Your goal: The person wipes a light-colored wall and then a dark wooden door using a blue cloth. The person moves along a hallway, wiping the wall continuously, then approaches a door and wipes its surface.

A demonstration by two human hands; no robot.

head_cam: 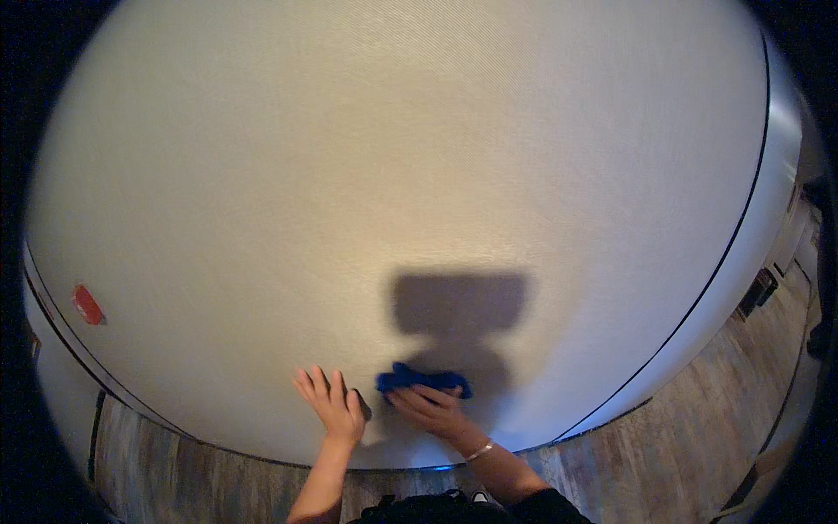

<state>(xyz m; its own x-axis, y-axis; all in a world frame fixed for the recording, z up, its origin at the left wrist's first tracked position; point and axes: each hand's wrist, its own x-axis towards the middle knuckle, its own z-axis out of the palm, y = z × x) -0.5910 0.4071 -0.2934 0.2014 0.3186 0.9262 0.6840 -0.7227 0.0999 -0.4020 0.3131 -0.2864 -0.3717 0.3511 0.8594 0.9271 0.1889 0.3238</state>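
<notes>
A broad, pale, finely textured panel (pixel 419 183) fills most of the view before me. My right hand (pixel 429 409) presses a bunched blue cloth (pixel 425 380) against the lower part of this surface; a thin bracelet circles that wrist. To its left, my left hand (pixel 332 405) rests with spread fingers on or just over the panel and holds nothing. My shadow falls on the panel around and above the cloth.
A small red object (pixel 87 304) lies against the panel at far left. Dark seams run down both sides of the panel. Below is a wood-look floor (pixel 655 452), with a dark object (pixel 758 293) on it at far right.
</notes>
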